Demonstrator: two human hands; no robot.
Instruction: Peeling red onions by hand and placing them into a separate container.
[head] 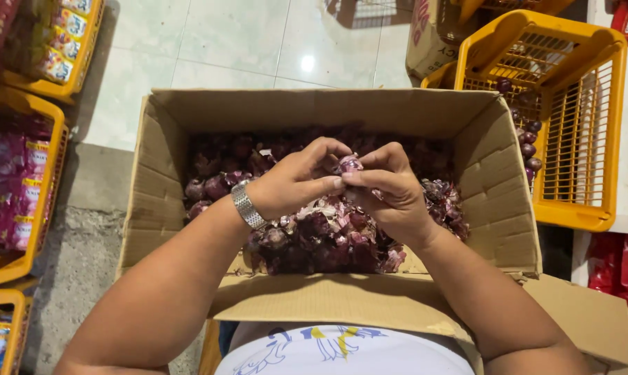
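Observation:
A small purple onion (349, 164) is pinched between both my hands over an open cardboard box (161, 173). My left hand (296, 182), with a metal watch on its wrist, grips the onion from the left with thumb and fingertips. My right hand (390, 194) holds it from the right, fingers curled around it. Below my hands the box holds a heap of red onions and loose purple skins (328, 239). More whole onions (213, 186) lie at the box's far left.
A yellow plastic basket (578, 125) stands tilted at the right with a few peeled onions (529, 142) in it. Yellow baskets of packaged goods (22, 187) line the left side. Pale floor tiles (224, 42) lie beyond the box.

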